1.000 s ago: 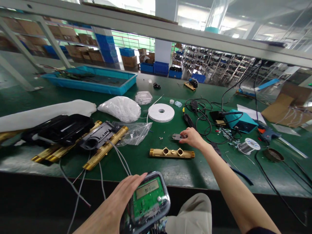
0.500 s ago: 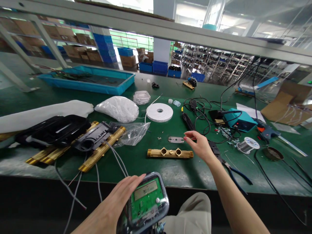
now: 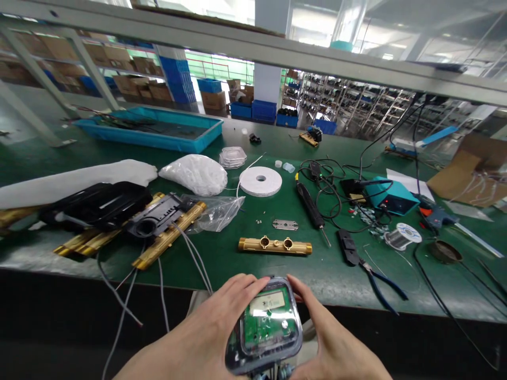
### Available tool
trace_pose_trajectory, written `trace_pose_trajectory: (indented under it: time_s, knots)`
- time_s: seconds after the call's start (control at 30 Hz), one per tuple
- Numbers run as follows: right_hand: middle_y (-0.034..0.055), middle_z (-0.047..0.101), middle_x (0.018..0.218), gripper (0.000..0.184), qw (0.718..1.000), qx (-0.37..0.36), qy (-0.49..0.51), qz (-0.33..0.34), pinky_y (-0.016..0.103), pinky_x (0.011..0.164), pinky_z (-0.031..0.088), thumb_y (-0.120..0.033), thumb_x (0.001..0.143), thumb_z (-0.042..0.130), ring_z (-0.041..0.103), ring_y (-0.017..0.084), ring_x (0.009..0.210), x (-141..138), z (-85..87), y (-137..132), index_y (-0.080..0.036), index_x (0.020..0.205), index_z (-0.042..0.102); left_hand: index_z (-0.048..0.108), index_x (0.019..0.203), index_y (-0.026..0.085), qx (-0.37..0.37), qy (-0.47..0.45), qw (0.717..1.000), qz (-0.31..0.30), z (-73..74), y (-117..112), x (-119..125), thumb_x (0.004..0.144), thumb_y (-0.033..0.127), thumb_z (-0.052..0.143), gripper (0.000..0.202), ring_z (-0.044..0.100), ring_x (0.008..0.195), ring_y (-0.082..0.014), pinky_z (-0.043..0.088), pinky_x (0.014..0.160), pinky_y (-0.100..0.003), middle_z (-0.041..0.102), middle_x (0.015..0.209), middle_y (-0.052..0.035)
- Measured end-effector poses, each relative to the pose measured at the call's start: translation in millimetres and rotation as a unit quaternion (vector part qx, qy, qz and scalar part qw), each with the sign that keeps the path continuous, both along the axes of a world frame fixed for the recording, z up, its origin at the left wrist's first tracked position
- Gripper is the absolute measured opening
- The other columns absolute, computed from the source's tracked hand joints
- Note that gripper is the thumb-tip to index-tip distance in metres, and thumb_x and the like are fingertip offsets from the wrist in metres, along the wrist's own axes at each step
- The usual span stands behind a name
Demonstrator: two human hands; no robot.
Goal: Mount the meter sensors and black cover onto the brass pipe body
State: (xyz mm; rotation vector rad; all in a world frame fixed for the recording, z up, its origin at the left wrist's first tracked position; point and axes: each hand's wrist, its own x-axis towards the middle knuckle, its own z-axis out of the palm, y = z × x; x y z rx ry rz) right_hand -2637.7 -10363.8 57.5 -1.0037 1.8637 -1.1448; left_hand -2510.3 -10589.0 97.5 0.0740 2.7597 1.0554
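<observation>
a green table (image 3: pixel 222 264) spreads ahead of the left grip (image 3: pixel 214 322) and the right grip (image 3: pixel 330 338). on it, well ahead and to the left of the left grip, lies a wide blue tray (image 3: pixel 158 140) with wires in it. nearer, to the left and ahead of the left grip, black housings (image 3: pixel 122 200) rest over brass pipes, and a grey housing (image 3: pixel 158 214) leans on another brass pipe beside them.

both grips are closed around one electronic case (image 3: pixel 273 324), held between them just off the table's near edge. the left grip lies over its left side with the fingers at the far edge; the right grip has its fingertips at the far right corner and its thumb low on the near right. a green board and a pale display show through the clear cover.

straight ahead of the grips, near the table's edge, a brass pipe body (image 3: pixel 253 244) lies crosswise with its round openings up. ahead and to the right of the right grip are blue-handled pliers (image 3: pixel 348 250) and a black screwdriver (image 3: pixel 310 206). beyond the pipe body lies a white roll (image 3: pixel 251 186); between these two sit a flat metal plate (image 3: pixel 292 225) and, left of it, tiny screws (image 3: pixel 259 221).
</observation>
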Motion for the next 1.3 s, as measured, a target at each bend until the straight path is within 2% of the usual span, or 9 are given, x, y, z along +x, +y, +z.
trace_pose_trajectory:
  time_s: [0.17,0.47,0.57,0.67,0.87,1.03,1.1,1.2,1.3]
  knots:
    - [0.0147,0.025,0.152,0.127,0.997,-0.043,-0.065,0.029,0.052,0.117,0.016,-0.048,0.042,0.087,0.025,0.036,0.140,-5,1.1,0,-0.023,0.147,0.018,0.016,0.146,0.032,0.000,-0.041,0.999,-0.021,-0.7,3,2,0.058,0.030,0.074,0.105,0.020,0.137,-0.0298,0.024,0.115,-0.045,0.023,0.150,-0.0016]
    - [0.0086,0.036,0.148,0.126,0.979,-0.090,-0.181,-0.005,0.048,0.116,0.020,-0.035,0.038,0.091,0.033,0.031,0.136,-2,-12.0,-9,-0.031,0.144,0.022,0.021,0.143,0.029,0.055,-0.051,0.997,-0.009,5.3,-5,-4,0.050,0.021,0.076,0.108,0.029,0.133,-0.0305,0.027,0.113,-0.042,0.029,0.146,-0.0051]
    - [0.0092,0.043,0.142,0.116,0.954,-0.166,-0.247,-0.027,0.043,0.115,0.026,-0.038,0.041,0.090,0.041,0.029,0.131,4,-19.2,-19,-0.029,0.140,0.029,0.024,0.142,0.031,0.086,-0.019,0.996,-0.022,6.7,-11,-7,0.048,0.017,0.078,0.109,0.034,0.130,-0.0286,0.031,0.112,-0.038,0.032,0.143,-0.0040]
    - [0.0108,0.051,0.134,0.103,0.936,-0.212,-0.270,-0.075,0.040,0.110,0.033,-0.047,0.043,0.087,0.047,0.029,0.126,8,-23.0,-30,-0.025,0.132,0.040,0.025,0.141,0.031,0.098,0.004,0.995,-0.023,5.1,-20,-11,0.048,0.016,0.077,0.108,0.032,0.131,-0.0302,0.027,0.113,-0.041,0.029,0.145,-0.0036]
    - [0.0119,0.057,0.126,0.082,0.926,-0.239,-0.234,-0.174,0.040,0.098,0.045,-0.061,0.056,0.075,0.055,0.029,0.115,-14,-16.2,-37,-0.022,0.124,0.049,0.036,0.138,0.035,0.150,0.109,0.981,0.061,4.9,-30,-24,0.075,0.042,0.073,0.074,0.017,0.138,-0.0284,0.017,0.116,-0.046,0.018,0.150,0.0003]
    - [0.0113,0.060,0.122,0.071,0.922,-0.257,-0.197,-0.212,0.043,0.099,0.043,-0.058,0.066,0.068,0.058,0.028,0.109,-41,-2.2,-36,-0.021,0.124,0.050,0.042,0.129,0.026,0.296,0.146,0.921,0.208,-1.0,-19,-31,0.088,0.049,0.058,0.050,0.039,0.126,-0.0274,0.041,0.103,-0.042,0.039,0.138,-0.0083]
    - [0.0108,0.061,0.120,0.069,0.921,-0.258,-0.189,-0.223,0.044,0.099,0.043,-0.055,0.067,0.069,0.058,0.028,0.109,-48,3.2,-38,-0.021,0.124,0.050,0.036,0.131,0.022,0.334,0.134,0.902,0.238,-4.9,-15,-33,0.087,0.053,0.058,0.059,0.041,0.124,-0.0289,0.043,0.100,-0.042,0.042,0.134,-0.0129]
    - [0.0109,0.061,0.122,0.069,0.921,-0.264,-0.177,-0.228,0.043,0.099,0.043,-0.053,0.065,0.071,0.058,0.028,0.110,-52,9.6,-42,-0.020,0.122,0.051,0.016,0.141,0.020,0.413,0.075,0.883,0.209,-6.7,-12,-37,0.080,0.060,0.063,0.086,0.038,0.127,-0.0335,0.044,0.098,-0.046,0.032,0.142,-0.0181]
    - [0.0110,0.062,0.120,0.067,0.922,-0.262,-0.170,-0.229,0.040,0.095,0.046,-0.052,0.065,0.072,0.058,0.027,0.109,-51,16.3,-47,-0.019,0.120,0.052,0.005,0.145,0.026,0.421,0.060,0.889,0.170,1.6,-12,-45,0.074,0.054,0.073,0.103,0.032,0.131,-0.0344,0.042,0.100,-0.045,0.023,0.148,-0.0138]
